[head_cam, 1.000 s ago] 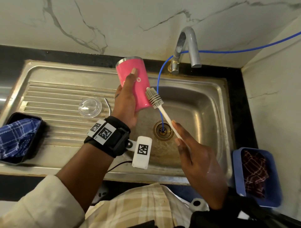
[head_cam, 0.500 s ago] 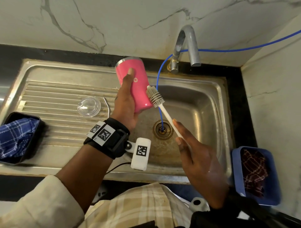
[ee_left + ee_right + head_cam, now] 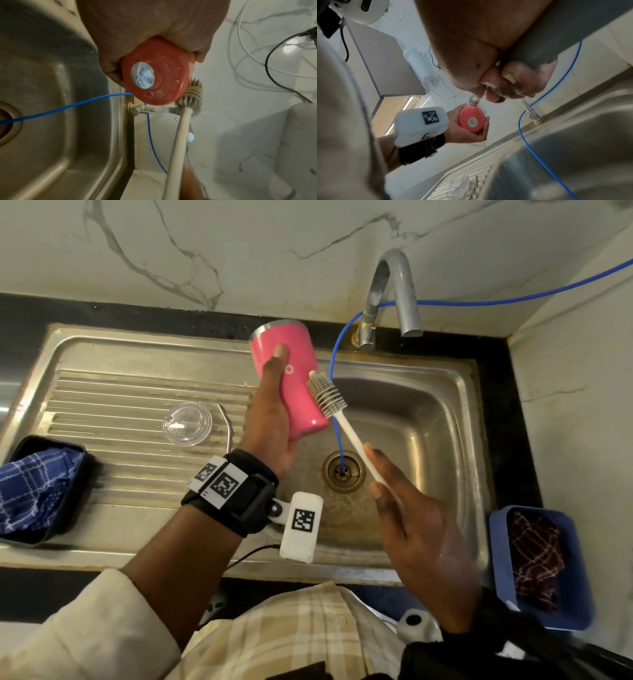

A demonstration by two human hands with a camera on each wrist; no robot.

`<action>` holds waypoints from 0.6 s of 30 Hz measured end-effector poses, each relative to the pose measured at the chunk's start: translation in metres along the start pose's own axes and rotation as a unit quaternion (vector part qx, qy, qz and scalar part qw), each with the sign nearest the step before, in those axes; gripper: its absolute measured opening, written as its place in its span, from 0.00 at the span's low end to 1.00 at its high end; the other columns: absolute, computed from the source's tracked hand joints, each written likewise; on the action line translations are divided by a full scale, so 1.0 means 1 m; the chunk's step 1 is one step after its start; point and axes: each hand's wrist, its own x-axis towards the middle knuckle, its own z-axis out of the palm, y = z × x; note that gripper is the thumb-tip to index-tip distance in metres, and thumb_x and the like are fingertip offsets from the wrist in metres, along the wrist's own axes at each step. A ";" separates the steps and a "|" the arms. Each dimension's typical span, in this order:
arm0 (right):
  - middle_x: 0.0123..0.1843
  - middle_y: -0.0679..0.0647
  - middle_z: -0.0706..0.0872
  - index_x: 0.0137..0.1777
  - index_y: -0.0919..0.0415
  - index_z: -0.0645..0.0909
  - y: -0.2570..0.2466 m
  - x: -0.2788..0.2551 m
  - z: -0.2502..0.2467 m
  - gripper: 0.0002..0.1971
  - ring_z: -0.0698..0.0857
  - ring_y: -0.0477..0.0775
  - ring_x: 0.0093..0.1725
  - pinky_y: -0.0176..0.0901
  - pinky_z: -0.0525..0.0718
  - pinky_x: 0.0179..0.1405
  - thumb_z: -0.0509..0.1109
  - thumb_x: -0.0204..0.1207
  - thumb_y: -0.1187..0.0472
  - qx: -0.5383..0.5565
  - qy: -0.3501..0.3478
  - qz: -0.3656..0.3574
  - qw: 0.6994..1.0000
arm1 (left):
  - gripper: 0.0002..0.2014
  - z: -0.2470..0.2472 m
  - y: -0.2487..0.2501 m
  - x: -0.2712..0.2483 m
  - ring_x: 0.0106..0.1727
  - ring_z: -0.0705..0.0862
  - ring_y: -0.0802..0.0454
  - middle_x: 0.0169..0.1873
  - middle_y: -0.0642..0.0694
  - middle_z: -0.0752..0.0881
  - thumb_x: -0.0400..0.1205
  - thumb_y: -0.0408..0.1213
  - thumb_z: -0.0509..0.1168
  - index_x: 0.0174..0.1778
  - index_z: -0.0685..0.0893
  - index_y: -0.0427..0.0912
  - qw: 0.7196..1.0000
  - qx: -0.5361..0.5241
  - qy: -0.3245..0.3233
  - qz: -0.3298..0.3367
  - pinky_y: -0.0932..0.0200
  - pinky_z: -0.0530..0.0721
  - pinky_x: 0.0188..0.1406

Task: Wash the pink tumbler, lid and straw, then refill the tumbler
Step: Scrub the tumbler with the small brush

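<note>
My left hand [image 3: 270, 419] grips the pink tumbler [image 3: 294, 378] over the sink's left rim, tilted with its steel mouth away from me and its round base [image 3: 155, 81] toward me. My right hand [image 3: 407, 508] holds the white handle of a bottle brush [image 3: 342, 419] between thumb and fingers. The bristle head [image 3: 325, 395] lies against the tumbler's right side near its base, as the left wrist view shows at the brush [image 3: 192, 98]. The clear lid [image 3: 187, 423] and the bent metal straw [image 3: 226, 422] lie on the ribbed drainboard.
A curved steel tap [image 3: 394, 296] stands behind the sink basin [image 3: 428, 419]; no water shows. A thin blue tube [image 3: 337, 361] runs from the right wall into the drain [image 3: 342, 470]. A black tray with blue cloth [image 3: 37, 491] sits left, a blue tray with dark cloth [image 3: 537, 563] right.
The tumbler has tipped a little more upright and shifted slightly left in my left hand. The brush head has slid along the tumbler's side, staying in contact.
</note>
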 end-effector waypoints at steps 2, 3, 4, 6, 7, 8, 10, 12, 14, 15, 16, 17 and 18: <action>0.24 0.46 0.67 0.89 0.34 0.68 -0.002 0.011 -0.001 0.26 0.68 0.47 0.19 0.36 0.68 0.23 0.63 0.93 0.55 -0.003 0.018 0.000 1.000 | 0.29 0.005 -0.008 -0.004 0.53 0.93 0.43 0.55 0.40 0.93 0.88 0.57 0.68 0.79 0.77 0.42 1.000 0.004 -0.027 -0.005 0.45 0.92 0.47; 0.24 0.47 0.68 0.89 0.35 0.68 -0.003 0.015 -0.002 0.26 0.68 0.47 0.20 0.39 0.69 0.23 0.63 0.94 0.56 -0.003 0.027 -0.004 1.000 | 0.31 0.007 -0.010 -0.005 0.52 0.93 0.44 0.55 0.41 0.92 0.85 0.56 0.71 0.80 0.77 0.41 0.999 0.000 -0.039 -0.005 0.46 0.91 0.45; 0.24 0.48 0.69 0.89 0.36 0.68 -0.005 0.018 -0.002 0.26 0.68 0.47 0.20 0.39 0.69 0.23 0.63 0.94 0.56 -0.003 0.031 -0.009 0.999 | 0.35 0.008 -0.009 -0.005 0.52 0.92 0.45 0.55 0.40 0.91 0.82 0.56 0.74 0.81 0.76 0.41 0.999 -0.004 -0.046 -0.004 0.47 0.90 0.43; 0.24 0.46 0.69 0.89 0.38 0.68 -0.005 0.017 -0.003 0.27 0.69 0.47 0.20 0.35 0.67 0.24 0.63 0.94 0.57 0.002 0.026 -0.016 1.000 | 0.39 0.007 -0.004 -0.001 0.52 0.91 0.44 0.57 0.39 0.90 0.77 0.55 0.78 0.81 0.76 0.41 0.999 -0.011 -0.043 0.002 0.47 0.90 0.43; 0.24 0.46 0.69 0.90 0.38 0.68 -0.005 0.013 -0.003 0.27 0.69 0.47 0.20 0.33 0.67 0.24 0.63 0.94 0.57 0.002 0.018 -0.020 1.000 | 0.39 0.005 0.000 0.002 0.52 0.91 0.44 0.57 0.39 0.90 0.77 0.55 0.79 0.80 0.75 0.40 0.999 -0.016 -0.035 0.006 0.46 0.90 0.44; 0.24 0.46 0.69 0.89 0.37 0.68 -0.004 0.009 -0.003 0.27 0.70 0.47 0.20 0.32 0.67 0.25 0.63 0.93 0.57 -0.001 0.009 -0.023 1.000 | 0.37 0.003 0.003 0.004 0.50 0.92 0.44 0.55 0.39 0.90 0.79 0.53 0.79 0.80 0.75 0.40 0.999 -0.026 -0.023 0.009 0.46 0.90 0.44; 0.24 0.47 0.70 0.89 0.33 0.68 -0.001 -0.001 -0.002 0.27 0.71 0.47 0.20 0.30 0.67 0.25 0.63 0.93 0.55 -0.004 -0.010 -0.015 1.000 | 0.33 -0.003 0.009 0.008 0.45 0.92 0.46 0.48 0.42 0.90 0.82 0.51 0.76 0.78 0.76 0.40 0.999 -0.047 0.000 0.012 0.47 0.90 0.41; 0.24 0.46 0.71 0.88 0.32 0.68 0.002 -0.005 -0.001 0.27 0.72 0.46 0.20 0.28 0.66 0.25 0.63 0.93 0.54 0.000 -0.016 -0.004 1.000 | 0.31 -0.007 0.009 0.010 0.43 0.92 0.47 0.46 0.43 0.90 0.82 0.51 0.75 0.77 0.76 0.40 0.999 -0.046 0.006 0.006 0.47 0.90 0.41; 0.24 0.45 0.69 0.89 0.34 0.68 0.001 0.000 -0.001 0.27 0.71 0.47 0.20 0.30 0.66 0.25 0.63 0.93 0.54 -0.009 -0.006 -0.006 1.000 | 0.32 -0.007 0.004 0.008 0.47 0.92 0.44 0.48 0.41 0.91 0.80 0.52 0.76 0.77 0.77 0.41 1.000 -0.028 -0.001 -0.007 0.46 0.90 0.43; 0.24 0.45 0.67 0.89 0.35 0.68 0.001 0.004 -0.001 0.27 0.70 0.47 0.20 0.33 0.67 0.25 0.63 0.93 0.55 -0.012 0.001 -0.007 1.000 | 0.32 -0.005 0.001 0.005 0.49 0.92 0.44 0.50 0.41 0.92 0.80 0.53 0.75 0.77 0.77 0.41 1.000 -0.018 -0.008 -0.015 0.47 0.90 0.42; 0.24 0.45 0.65 0.89 0.36 0.68 0.000 0.008 -0.001 0.27 0.69 0.47 0.21 0.36 0.68 0.24 0.63 0.93 0.55 -0.010 0.010 -0.007 1.000 | 0.31 -0.003 -0.001 0.003 0.49 0.92 0.44 0.51 0.41 0.92 0.81 0.53 0.73 0.77 0.78 0.41 1.000 -0.014 -0.015 -0.021 0.48 0.90 0.40; 0.24 0.45 0.65 0.90 0.37 0.68 -0.001 0.012 0.000 0.27 0.68 0.47 0.21 0.40 0.69 0.24 0.63 0.93 0.55 -0.006 0.018 -0.009 1.000 | 0.30 -0.001 -0.003 0.002 0.49 0.92 0.44 0.52 0.41 0.92 0.83 0.52 0.72 0.77 0.78 0.41 0.999 -0.015 -0.021 -0.024 0.49 0.90 0.38; 0.25 0.45 0.65 0.90 0.38 0.68 -0.002 0.015 0.000 0.27 0.68 0.47 0.21 0.43 0.70 0.25 0.63 0.93 0.55 -0.002 0.024 -0.012 1.000 | 0.28 0.001 -0.003 0.002 0.49 0.92 0.44 0.52 0.41 0.92 0.84 0.52 0.71 0.77 0.78 0.41 0.999 -0.017 -0.025 -0.024 0.49 0.89 0.38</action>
